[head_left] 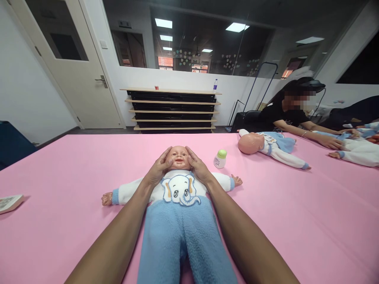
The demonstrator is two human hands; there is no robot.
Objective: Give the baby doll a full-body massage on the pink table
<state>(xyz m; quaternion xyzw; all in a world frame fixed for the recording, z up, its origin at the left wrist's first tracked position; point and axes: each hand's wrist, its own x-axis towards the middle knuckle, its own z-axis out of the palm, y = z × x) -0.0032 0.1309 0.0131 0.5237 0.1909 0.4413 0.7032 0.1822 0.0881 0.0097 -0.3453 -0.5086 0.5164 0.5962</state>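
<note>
A baby doll (183, 221) lies on its back on the pink-covered table, its arms spread wide. It wears a white top with an elephant patch and fluffy blue trousers. My left hand (158, 167) cups one side of the doll's head (179, 154), thumb on the cheek. On the opposite side my right hand (199, 167) mirrors it, thumb also against the cheek. Both hands' fingertips reach up along the temples. Just right of the doll's head stands a small white bottle (219, 159) with a green cap.
Another doll (251, 142) lies farther right on the table (74, 169). Beyond it, a person in a black top (284, 112) handles a further doll (363, 148). At the left edge sits a flat card-like object (11, 203). A slatted rack (173, 106) stands by the wall.
</note>
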